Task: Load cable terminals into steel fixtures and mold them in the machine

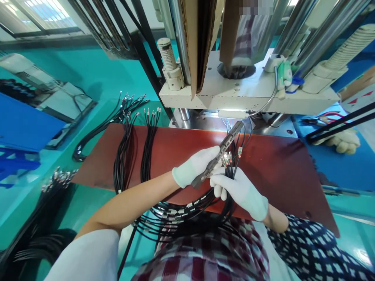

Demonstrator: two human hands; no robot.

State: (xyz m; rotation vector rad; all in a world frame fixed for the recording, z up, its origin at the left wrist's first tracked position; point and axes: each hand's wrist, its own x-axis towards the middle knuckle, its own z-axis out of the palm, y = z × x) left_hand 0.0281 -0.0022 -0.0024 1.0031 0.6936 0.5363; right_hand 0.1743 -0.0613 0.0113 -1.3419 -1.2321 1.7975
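My left hand (197, 164), in a white glove, is closed around a long grey metal bar with slots (233, 135), held at a slant above the reddish-brown board (272, 164). Close beside it, my gloved right hand (241, 192) grips a bunch of black cables (230, 171). Their silvery connector ends (227, 159) stick up by the bar's slots; whether any sit in the slots I cannot tell. A few thin cables rise behind the bar. More of the cable bundle (187, 210), with white tags, hangs across my lap.
A white press (252, 99) with steel columns stands behind the board. Two black cable bundles (149, 152) lie across the board's left part, and another cable pile (43, 210) lies further left. At the right are light work gloves (342, 141) on a blue surface.
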